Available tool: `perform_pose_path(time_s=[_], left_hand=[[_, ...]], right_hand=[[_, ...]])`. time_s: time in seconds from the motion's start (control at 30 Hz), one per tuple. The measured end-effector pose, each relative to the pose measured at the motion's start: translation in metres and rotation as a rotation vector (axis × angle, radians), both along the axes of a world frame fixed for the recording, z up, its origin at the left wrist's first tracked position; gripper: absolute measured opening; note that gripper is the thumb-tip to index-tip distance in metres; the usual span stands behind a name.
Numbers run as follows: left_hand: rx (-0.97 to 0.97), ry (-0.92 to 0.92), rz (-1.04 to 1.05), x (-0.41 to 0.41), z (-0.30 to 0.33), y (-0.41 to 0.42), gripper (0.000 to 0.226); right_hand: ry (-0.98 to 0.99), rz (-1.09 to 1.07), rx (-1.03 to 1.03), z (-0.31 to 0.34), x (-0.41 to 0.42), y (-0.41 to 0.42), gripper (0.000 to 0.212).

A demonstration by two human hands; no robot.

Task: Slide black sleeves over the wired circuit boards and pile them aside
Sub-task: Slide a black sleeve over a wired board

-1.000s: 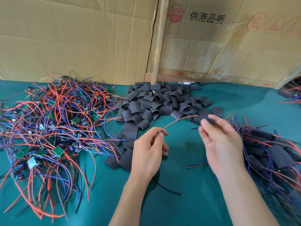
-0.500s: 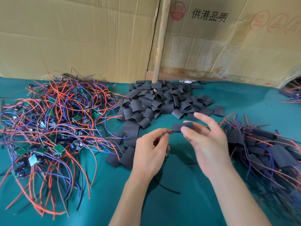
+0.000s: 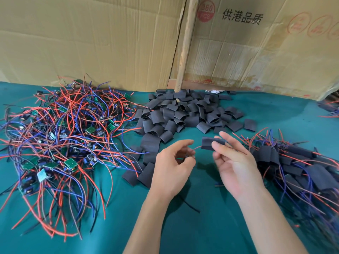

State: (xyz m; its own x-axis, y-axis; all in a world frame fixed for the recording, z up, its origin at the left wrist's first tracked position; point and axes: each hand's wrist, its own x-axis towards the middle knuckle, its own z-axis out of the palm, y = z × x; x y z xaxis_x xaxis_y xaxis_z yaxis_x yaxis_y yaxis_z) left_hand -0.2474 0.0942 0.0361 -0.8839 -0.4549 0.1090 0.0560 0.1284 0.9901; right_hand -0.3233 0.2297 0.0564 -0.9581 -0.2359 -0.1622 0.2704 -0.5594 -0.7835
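Note:
My right hand (image 3: 233,165) pinches a black sleeve (image 3: 208,143) between thumb and fingers, just above the teal table. A red wire (image 3: 195,147) runs out of the sleeve's left end to my left hand (image 3: 173,165), whose curled fingers hold a small wired circuit board, mostly hidden in the palm. Loose black sleeves (image 3: 185,114) lie heaped beyond both hands. To the left is a tangle of bare wired boards (image 3: 62,136) with red, blue and black leads. At the right lies the pile of sleeved boards (image 3: 297,165).
Cardboard boxes (image 3: 95,43) and a wooden stick (image 3: 185,44) stand along the table's back edge. A stray black wire (image 3: 190,206) lies on the teal cloth (image 3: 201,235) under my forearms. More wires (image 3: 330,109) show at the far right edge.
The sleeve has travelled left along the red wire toward my left hand, then the hands drew slightly apart. My right hand's fingers have spread; the view tilted a little.

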Motion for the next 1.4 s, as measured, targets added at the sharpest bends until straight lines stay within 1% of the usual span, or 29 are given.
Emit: perform_pose_path(time_s=[0.17, 0.23, 0.33, 0.4, 0.5, 0.57, 0.67, 0.73, 0.87, 1.03, 1.13, 1.17, 1.27, 1.33, 1.4], left_hand=[[0.1, 0.042, 0.043, -0.001, -0.004, -0.003, 0.035], [0.082, 0.03, 0.078, -0.002, -0.006, -0.003, 0.026], [0.051, 0.019, 0.082, -0.004, -0.008, -0.004, 0.02], [0.103, 0.039, 0.078, -0.003, -0.006, -0.005, 0.019], [0.261, 0.094, 0.066, -0.002, -0.004, -0.007, 0.022], [0.332, 0.123, 0.051, -0.002, -0.003, -0.007, 0.023], [0.454, 0.149, -0.003, -0.001, 0.0, -0.008, 0.017], [0.508, 0.149, -0.06, 0.0, 0.0, -0.008, 0.015], [0.546, 0.121, -0.112, 0.001, 0.002, -0.007, 0.014], [0.654, 0.105, -0.165, 0.002, 0.006, -0.006, 0.015], [0.712, 0.098, -0.185, 0.003, 0.008, -0.007, 0.01], [0.725, 0.099, -0.19, 0.003, 0.008, -0.007, 0.011], [0.741, 0.093, -0.202, 0.003, 0.008, -0.007, 0.011], [0.743, 0.087, -0.209, 0.003, 0.008, -0.007, 0.01], [0.736, 0.082, -0.215, 0.002, 0.007, -0.006, 0.011]], right_hand=[[-0.02, -0.026, -0.116, 0.002, -0.008, 0.012, 0.038], [-0.035, -0.03, -0.133, 0.002, -0.009, 0.013, 0.032], [-0.029, -0.015, -0.142, 0.002, -0.009, 0.013, 0.026], [-0.04, 0.013, -0.147, 0.002, -0.008, 0.011, 0.025], [-0.089, 0.045, -0.206, 0.003, -0.008, 0.012, 0.023], [-0.106, 0.053, -0.246, 0.004, -0.008, 0.012, 0.023], [-0.115, 0.073, -0.27, 0.004, -0.007, 0.01, 0.029], [-0.119, 0.084, -0.249, 0.004, -0.007, 0.008, 0.027], [-0.127, 0.102, -0.204, 0.004, -0.006, 0.008, 0.023], [-0.11, 0.104, -0.253, 0.006, -0.005, 0.009, 0.023], [-0.122, 0.102, -0.318, 0.007, -0.003, 0.007, 0.033], [-0.126, 0.092, -0.335, 0.007, -0.003, 0.006, 0.033], [-0.096, 0.058, -0.35, 0.01, -0.002, 0.005, 0.01], [-0.086, 0.047, -0.345, 0.01, -0.003, 0.006, 0.013], [-0.091, 0.052, -0.302, 0.009, -0.004, 0.008, 0.01]])
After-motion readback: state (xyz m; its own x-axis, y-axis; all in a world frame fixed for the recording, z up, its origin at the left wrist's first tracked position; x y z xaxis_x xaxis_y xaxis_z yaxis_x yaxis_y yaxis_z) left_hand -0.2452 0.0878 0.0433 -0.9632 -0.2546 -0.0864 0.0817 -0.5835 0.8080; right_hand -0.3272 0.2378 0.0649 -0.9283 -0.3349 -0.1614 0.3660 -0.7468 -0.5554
